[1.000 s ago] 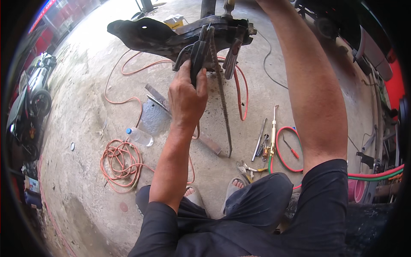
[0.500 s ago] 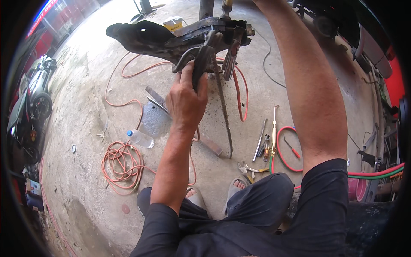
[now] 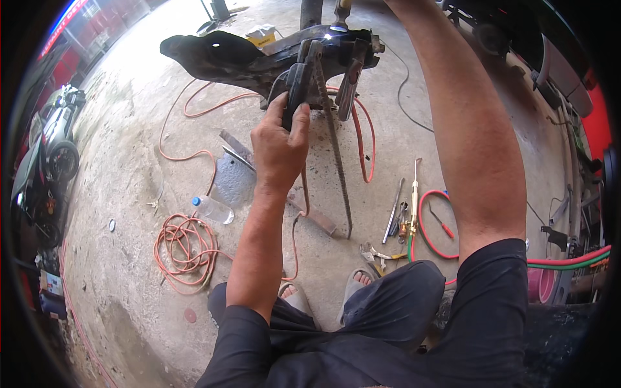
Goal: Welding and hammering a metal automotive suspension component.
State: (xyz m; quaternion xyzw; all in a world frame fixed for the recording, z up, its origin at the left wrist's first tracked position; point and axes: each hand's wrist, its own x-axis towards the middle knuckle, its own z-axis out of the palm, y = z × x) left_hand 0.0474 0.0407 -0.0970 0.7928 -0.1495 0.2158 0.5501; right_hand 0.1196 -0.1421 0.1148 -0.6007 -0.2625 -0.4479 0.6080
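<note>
My left hand (image 3: 279,150) is closed around the black handle of what looks like a welding electrode holder (image 3: 298,84). An orange cable runs down from below that hand. The holder's head is up against a black, curved metal part (image 3: 223,61) held above the floor. A small bright spot shows on the part's upper edge; whether it is an arc or a glint I cannot tell. Locking pliers (image 3: 350,81) hang from the part's right end, beside a wooden-handled tool (image 3: 342,11). My right forearm (image 3: 475,129) reaches up past the top edge, so the right hand is out of sight.
A ribbed rod (image 3: 337,161) slants to the concrete floor. Coiled orange cable (image 3: 184,249) and a water bottle (image 3: 213,209) lie left. Right are a brass torch (image 3: 414,200) with red and green hoses, pliers (image 3: 372,255) and a screwdriver (image 3: 444,223). Motorcycles (image 3: 61,155) stand far left.
My left hand has turned the electrode holder more upright and shifted its head slightly left and up. A bright spot has appeared on the metal part. My right arm has barely moved.
</note>
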